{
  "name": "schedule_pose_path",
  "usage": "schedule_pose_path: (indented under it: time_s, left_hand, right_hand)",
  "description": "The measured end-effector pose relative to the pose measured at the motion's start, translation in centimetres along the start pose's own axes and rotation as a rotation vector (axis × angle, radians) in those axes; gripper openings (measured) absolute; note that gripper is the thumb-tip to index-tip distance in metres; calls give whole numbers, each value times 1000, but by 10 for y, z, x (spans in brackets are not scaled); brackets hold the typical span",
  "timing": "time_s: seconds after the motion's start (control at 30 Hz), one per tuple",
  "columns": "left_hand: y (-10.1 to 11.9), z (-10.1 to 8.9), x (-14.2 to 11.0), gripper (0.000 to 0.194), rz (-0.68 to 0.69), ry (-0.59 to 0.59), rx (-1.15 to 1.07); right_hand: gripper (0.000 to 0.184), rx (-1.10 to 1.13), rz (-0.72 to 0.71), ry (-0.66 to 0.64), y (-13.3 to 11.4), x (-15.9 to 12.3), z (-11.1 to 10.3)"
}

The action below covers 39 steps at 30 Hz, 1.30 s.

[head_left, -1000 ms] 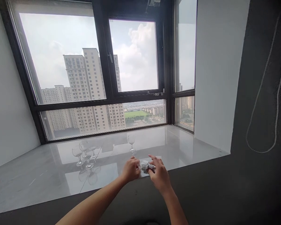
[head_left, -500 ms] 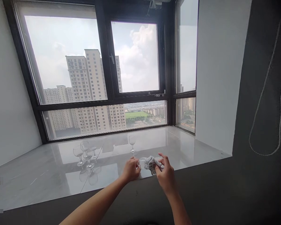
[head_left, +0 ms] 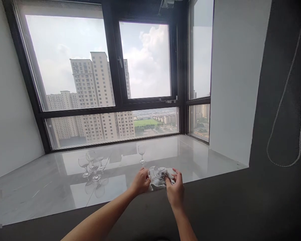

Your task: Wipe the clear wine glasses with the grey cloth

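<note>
Left hand (head_left: 140,181) with fingers clamped on a wine glass (head_left: 156,172), held tilted just above the near edge of the window sill (head_left: 52,187). Right hand (head_left: 175,190) with fingers pinched on a grey cloth (head_left: 158,181), touching the glass from below. Single upright glass (head_left: 141,152) just behind; cluster of glasses (head_left: 92,165) well apart, to the left.
</note>
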<state>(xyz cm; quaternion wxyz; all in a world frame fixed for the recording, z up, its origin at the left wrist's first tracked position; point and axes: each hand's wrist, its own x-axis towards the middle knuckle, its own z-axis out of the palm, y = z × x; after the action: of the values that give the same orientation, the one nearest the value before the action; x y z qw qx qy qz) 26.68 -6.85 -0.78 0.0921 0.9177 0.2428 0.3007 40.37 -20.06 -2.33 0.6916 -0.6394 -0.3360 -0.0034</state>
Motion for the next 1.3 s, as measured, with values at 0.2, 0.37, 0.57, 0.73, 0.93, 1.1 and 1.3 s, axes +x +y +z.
schedule_pose_path:
  time_s: [0.2, 0.37, 0.57, 0.73, 0.93, 1.1, 1.3]
  left_hand:
    - [1, -2, 3, 12, -15, -21, -60]
    - [0, -2, 5, 18, -126, -7, -14]
    - [-4, 2, 8, 28, -372, -11, 91]
    - [-14, 8, 11, 42, -452, -32, 144]
    - [-15, 11, 10, 38, -520, -20, 236]
    - [-14, 12, 9, 41, -566, -37, 289]
    - [-14, 11, 13, 37, -582, -36, 291]
  right_hand:
    - [50, 127, -22, -139, -1, -19, 26]
    - [52, 59, -55, -64, 8, -10, 15]
    - [46, -176, -173, 10, 24, -2, 0]
    - [42, -332, -249, -3, 37, -3, -1]
    - [41, -338, -252, -34, 42, -2, 0]
    - [40, -315, -216, -49, 44, 0, 0]
    - [41, -345, -204, -31, 47, 0, 2]
